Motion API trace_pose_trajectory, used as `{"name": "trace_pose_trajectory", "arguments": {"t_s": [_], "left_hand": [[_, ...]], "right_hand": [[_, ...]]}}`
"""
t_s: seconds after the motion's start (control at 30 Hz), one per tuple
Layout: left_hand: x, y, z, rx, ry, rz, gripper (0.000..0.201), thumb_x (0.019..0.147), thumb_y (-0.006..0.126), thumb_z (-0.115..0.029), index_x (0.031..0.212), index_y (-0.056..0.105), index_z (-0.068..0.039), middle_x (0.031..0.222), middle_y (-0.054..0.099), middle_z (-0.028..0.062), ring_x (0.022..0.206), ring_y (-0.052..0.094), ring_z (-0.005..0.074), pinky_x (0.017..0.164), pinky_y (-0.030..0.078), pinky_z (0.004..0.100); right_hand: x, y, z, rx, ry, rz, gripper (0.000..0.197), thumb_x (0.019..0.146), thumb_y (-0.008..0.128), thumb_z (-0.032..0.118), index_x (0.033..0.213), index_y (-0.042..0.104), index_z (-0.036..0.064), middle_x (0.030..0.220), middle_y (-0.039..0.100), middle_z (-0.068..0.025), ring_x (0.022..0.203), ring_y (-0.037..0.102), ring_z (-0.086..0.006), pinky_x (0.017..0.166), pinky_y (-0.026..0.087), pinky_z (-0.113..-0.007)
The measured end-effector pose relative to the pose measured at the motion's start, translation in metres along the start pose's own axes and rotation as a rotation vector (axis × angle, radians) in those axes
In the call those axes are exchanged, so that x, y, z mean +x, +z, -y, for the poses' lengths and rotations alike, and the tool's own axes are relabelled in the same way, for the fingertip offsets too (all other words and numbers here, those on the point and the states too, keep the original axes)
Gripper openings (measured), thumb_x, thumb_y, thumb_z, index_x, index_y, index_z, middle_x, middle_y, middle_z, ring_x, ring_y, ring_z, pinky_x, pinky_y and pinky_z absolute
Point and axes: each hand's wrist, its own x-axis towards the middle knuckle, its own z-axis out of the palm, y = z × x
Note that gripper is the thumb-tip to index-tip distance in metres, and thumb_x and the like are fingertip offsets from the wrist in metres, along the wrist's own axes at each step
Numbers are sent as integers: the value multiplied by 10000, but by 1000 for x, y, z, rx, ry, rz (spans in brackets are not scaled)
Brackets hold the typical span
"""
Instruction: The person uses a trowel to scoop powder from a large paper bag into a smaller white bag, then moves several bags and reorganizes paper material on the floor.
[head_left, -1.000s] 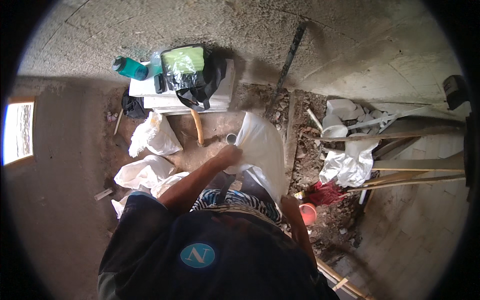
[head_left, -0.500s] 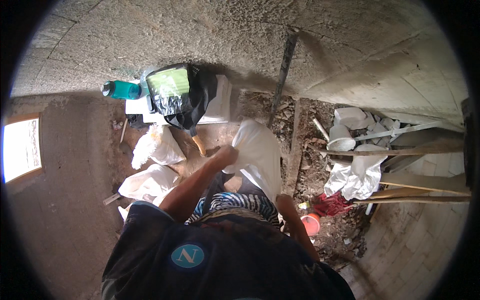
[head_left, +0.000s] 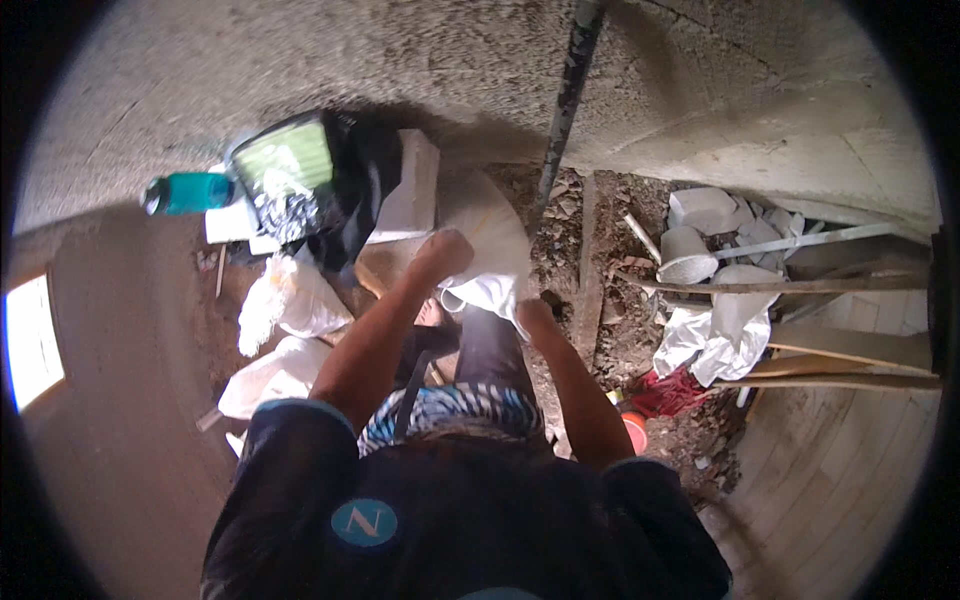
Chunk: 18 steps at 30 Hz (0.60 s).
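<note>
A white sack (head_left: 490, 220) stretches out before my legs, its loose edge folded back toward me. My left hand (head_left: 446, 256) is closed in a fist on the sack's left side. Lower down, on the right, my right hand (head_left: 536, 317) grips the edge of the same sack. Its far end reaches the foot of the rough wall and looks partly see-through and blurred. Whatever the sack may contain is hidden.
Filled white sacks (head_left: 300, 297) lie at my left. Behind them are a black bag (head_left: 365, 170), a teal bottle (head_left: 190, 192) and a white block (head_left: 412, 180). A dark pole (head_left: 563, 110) leans on the wall. Rubble, a white bucket (head_left: 686, 256) and planks (head_left: 840, 383) lie right.
Both hands have moved the sack farther from me. My right hand has risen from beside my hip to in front of my legs. The view has shifted slightly.
</note>
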Motion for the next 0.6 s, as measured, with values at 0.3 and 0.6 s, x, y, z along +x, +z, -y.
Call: {"name": "trace_pose_trajectory", "arguments": {"t_s": [0.3, 0.6], "left_hand": [[-19, 109, 9, -533, -235, -253, 370, 876, 548, -278, 1099, 562, 18, 889, 643, 306, 845, 627, 470, 778, 499, 536], [-301, 229, -13, -775, -914, 140, 361, 802, 591, -299, 956, 671, 17, 940, 667, 264, 916, 643, 422, 814, 496, 473]], "right_hand": [[104, 65, -40, 959, 528, 224, 315, 811, 626, 323, 868, 689, 20, 899, 681, -199, 864, 665, -353, 730, 518, -423], [-12, -53, -18, 648, 575, 380, 580, 866, 536, 495, 1185, 607, 16, 1149, 627, -243, 1111, 588, -381, 976, 441, -439]]}}
